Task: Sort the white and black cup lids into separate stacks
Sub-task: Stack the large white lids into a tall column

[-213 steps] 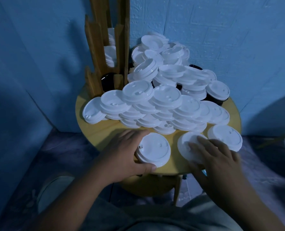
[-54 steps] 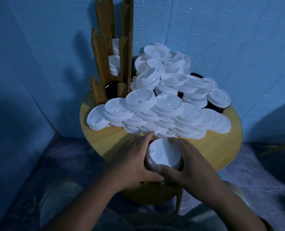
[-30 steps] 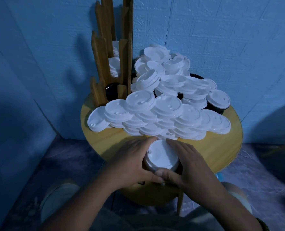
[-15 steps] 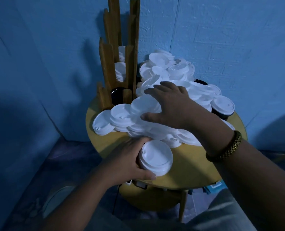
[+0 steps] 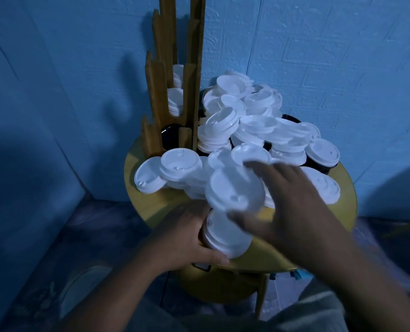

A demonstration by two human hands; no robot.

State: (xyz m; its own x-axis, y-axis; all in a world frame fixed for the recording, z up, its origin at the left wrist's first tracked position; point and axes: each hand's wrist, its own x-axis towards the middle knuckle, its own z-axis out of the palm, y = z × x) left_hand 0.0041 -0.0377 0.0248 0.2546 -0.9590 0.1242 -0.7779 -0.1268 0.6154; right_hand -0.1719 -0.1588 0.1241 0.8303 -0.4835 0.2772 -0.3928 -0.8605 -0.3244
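A large heap of white cup lids (image 5: 251, 130) covers the back of the round yellow table (image 5: 323, 236). Black lids (image 5: 321, 165) show under the heap at the right. At the table's front edge my left hand (image 5: 182, 238) grips a short stack of white lids (image 5: 225, 238) from the left side. My right hand (image 5: 292, 204), blurred by motion, holds a white lid (image 5: 235, 190) tilted just above that stack, thumb under it and fingers over its far rim.
A wooden slotted rack (image 5: 175, 75) stands at the table's back left, with white lids (image 5: 176, 101) stacked in it and a black lid (image 5: 170, 137) at its base. Blue walls close in behind and to the left. My knees are below the table.
My right hand came back from the heap toward me with one white lid and now has it over the stack. My left hand stays around the stack.
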